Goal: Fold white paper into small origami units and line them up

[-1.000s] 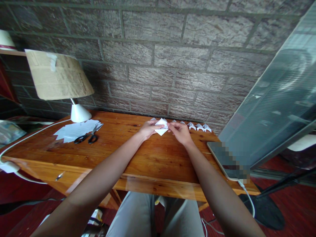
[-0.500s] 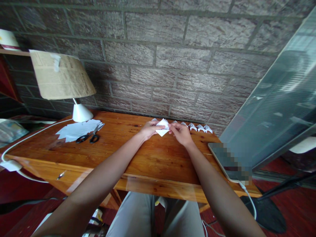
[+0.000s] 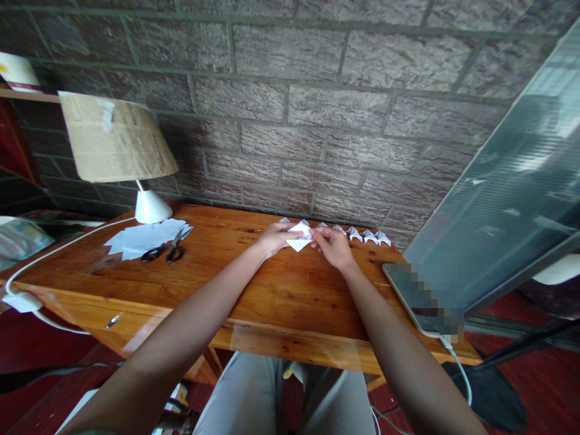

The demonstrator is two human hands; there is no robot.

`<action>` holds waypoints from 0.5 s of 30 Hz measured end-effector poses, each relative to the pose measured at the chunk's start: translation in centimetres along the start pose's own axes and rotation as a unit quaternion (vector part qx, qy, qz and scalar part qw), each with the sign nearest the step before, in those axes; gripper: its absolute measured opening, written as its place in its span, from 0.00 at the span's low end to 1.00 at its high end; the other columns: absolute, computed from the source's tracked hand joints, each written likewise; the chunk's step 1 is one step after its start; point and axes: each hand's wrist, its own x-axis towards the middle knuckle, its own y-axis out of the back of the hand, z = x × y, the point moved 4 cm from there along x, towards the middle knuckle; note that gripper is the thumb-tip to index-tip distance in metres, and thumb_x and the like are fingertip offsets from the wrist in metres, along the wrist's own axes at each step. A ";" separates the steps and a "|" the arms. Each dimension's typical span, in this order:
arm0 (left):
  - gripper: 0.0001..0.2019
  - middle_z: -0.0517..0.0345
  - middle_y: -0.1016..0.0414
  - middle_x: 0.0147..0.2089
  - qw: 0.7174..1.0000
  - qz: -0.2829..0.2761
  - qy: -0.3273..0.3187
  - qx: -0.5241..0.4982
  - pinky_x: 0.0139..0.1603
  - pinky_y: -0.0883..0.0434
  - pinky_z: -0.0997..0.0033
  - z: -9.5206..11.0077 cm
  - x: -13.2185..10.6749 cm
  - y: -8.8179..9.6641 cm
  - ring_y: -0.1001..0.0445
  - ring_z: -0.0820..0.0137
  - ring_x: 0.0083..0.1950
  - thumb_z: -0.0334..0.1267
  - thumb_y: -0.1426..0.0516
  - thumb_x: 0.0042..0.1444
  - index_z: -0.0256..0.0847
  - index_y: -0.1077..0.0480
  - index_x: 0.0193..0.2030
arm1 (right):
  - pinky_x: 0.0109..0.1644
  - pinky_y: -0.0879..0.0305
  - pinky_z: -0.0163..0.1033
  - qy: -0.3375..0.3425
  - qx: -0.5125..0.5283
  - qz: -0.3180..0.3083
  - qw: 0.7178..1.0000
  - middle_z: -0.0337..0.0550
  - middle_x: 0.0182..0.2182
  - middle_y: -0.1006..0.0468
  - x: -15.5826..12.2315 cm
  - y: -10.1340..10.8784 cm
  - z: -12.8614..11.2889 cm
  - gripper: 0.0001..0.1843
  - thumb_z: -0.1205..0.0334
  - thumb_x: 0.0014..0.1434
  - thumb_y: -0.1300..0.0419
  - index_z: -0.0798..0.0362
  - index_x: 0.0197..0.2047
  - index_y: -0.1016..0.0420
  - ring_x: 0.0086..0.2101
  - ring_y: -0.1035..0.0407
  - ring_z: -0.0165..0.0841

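A small white folded paper (image 3: 299, 243) is held between both hands above the wooden desk. My left hand (image 3: 275, 239) grips its left side, the thumb lying across the front. At its right edge, my right hand (image 3: 331, 243) pinches the paper between thumb and fingertips. Behind the hands, a row of several small folded paper pieces (image 3: 370, 237) stands along the back of the desk; the hands partly cover some of them.
To the left, black-handled scissors (image 3: 168, 246) rest on a stack of white paper sheets (image 3: 136, 240) beside a lamp (image 3: 151, 207). A tablet (image 3: 412, 296) with a white cable lies on the desk's right side (image 3: 312, 302). A brick wall (image 3: 281, 121) stands behind.
The upper part of the folded paper looks slightly lower and flatter between the fingers. Both hands stay in nearly the same place; the view has shifted very slightly.
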 end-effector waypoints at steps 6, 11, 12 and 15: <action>0.23 0.49 0.21 0.37 1.000 -0.007 0.000 0.005 0.42 0.30 0.68 0.2 -0.1 -0.1 0.24 0.69 0.35 0.36 0.28 0.31 0.32 0.22 0.38 | 0.24 0.35 0.34 0.003 0.007 0.001 1.000 0.44 0.26 0.21 0.0 0.0 -0.1 0.26 0.36 0.53 0.43 0.53 0.30 0.25 0.24 0.30 0.31; 0.23 0.49 0.21 0.36 1.000 0.001 -0.009 0.006 0.42 0.30 0.67 0.3 -0.3 -0.3 0.24 0.68 0.34 0.36 0.28 0.31 0.32 0.22 0.37 | 0.25 0.34 0.34 -0.015 0.025 -0.001 1.000 0.44 0.27 0.21 0.0 0.0 0.1 0.25 0.38 0.51 0.40 0.54 0.33 0.24 0.25 0.28 0.31; 0.23 0.49 0.21 0.36 1.000 0.008 -0.012 0.004 0.42 0.30 0.67 0.4 -0.3 -0.2 0.24 0.69 0.34 0.36 0.28 0.31 0.32 0.23 0.38 | 0.25 0.33 0.34 -0.022 0.033 -0.001 0.999 0.44 0.27 0.20 0.0 0.0 0.1 0.24 0.39 0.51 0.39 0.54 0.34 0.24 0.25 0.28 0.32; 0.23 0.49 0.21 0.37 1.000 0.016 -0.015 0.000 0.42 0.30 0.67 0.5 -0.3 -0.2 0.24 0.69 0.34 0.36 0.28 0.31 0.32 0.23 0.38 | 0.26 0.33 0.33 -0.042 0.060 0.002 0.997 0.45 0.30 0.19 0.1 0.0 0.2 0.25 0.40 0.48 0.36 0.54 0.38 0.23 0.27 0.26 0.32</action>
